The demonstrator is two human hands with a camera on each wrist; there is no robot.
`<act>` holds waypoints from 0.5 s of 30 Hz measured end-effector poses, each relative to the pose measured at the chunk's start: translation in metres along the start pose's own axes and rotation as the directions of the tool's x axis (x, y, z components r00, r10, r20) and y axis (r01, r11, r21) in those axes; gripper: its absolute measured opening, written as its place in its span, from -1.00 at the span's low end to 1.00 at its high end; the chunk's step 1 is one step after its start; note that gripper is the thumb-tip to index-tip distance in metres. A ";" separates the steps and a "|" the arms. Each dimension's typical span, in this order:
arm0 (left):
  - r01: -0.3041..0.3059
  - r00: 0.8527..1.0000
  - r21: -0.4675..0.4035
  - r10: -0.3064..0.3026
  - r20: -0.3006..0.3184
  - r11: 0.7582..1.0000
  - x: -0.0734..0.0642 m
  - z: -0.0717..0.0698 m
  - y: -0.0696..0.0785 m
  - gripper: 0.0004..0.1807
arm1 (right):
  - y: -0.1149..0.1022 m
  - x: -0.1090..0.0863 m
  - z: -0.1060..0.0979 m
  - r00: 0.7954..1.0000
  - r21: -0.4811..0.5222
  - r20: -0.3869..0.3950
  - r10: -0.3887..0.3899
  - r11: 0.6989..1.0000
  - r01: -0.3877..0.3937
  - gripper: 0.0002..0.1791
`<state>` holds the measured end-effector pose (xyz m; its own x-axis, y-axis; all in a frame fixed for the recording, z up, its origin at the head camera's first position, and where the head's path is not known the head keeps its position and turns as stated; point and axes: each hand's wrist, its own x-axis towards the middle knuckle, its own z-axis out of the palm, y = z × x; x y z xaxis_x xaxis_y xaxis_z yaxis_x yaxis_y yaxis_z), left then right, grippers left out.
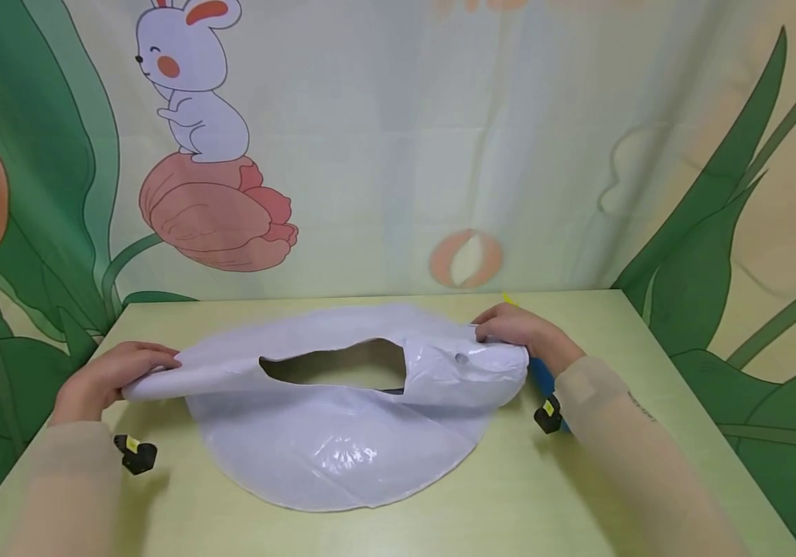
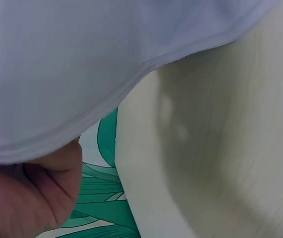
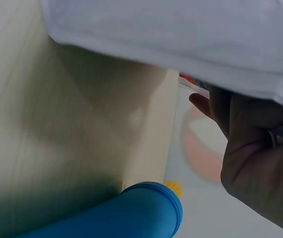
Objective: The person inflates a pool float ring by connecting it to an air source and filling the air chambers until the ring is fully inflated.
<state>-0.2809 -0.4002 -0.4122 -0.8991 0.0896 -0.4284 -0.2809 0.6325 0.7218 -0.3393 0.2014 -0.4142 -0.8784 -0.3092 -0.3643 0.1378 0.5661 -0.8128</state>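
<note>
A glossy, pale lilac-white vinyl swim ring [image 1: 349, 449], limp and flat, spreads over the middle of the table in the head view. Its centre hole gapes open, and a small round valve [image 1: 462, 358] shows on its right part. My left hand [image 1: 111, 377] pinches the left edge, where the vinyl is folded and raised. At the upper right edge, my right hand [image 1: 526, 331] grips the ring. Seamed edges of the ring [image 2: 57, 69] hang above the tabletop in the left wrist view. In the right wrist view the ring [image 3: 156, 29] covers most of the right fingertips.
A blue cylinder [image 3: 116, 213] with a yellow tip [image 3: 173, 187] lies on the table under my right forearm. The pale wooden table [image 1: 432, 530] ends at a printed curtain [image 1: 370, 193] behind it. Small black wrist devices [image 1: 136, 455] hang beside both forearms.
</note>
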 end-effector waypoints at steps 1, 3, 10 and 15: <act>-0.004 1.000 0.008 0.004 0.006 1.000 0.000 -0.001 0.000 -0.29 | 0.000 0.001 0.000 1.000 -0.004 0.006 0.005 1.000 -0.005 -0.35; -0.011 1.000 0.032 0.011 0.013 0.999 0.000 -0.002 0.000 -0.29 | 0.002 0.003 0.000 1.000 -0.031 0.010 0.004 1.000 -0.004 -0.36; -0.012 1.000 0.049 0.012 -0.014 0.999 0.004 0.002 0.005 -0.20 | 0.008 0.007 0.007 0.996 -0.171 -0.051 -0.071 0.983 0.061 -0.43; -0.008 1.000 -0.015 0.007 -0.018 1.000 0.005 0.006 0.006 -0.05 | 0.013 0.010 0.008 0.991 -0.139 -0.117 -0.061 0.989 0.044 -0.44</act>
<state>-0.2853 -0.3914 -0.4137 -0.9072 0.0804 -0.4130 -0.2790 0.6200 0.7333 -0.3429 0.1994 -0.4318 -0.9326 -0.2517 -0.2586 0.0339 0.6524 -0.7571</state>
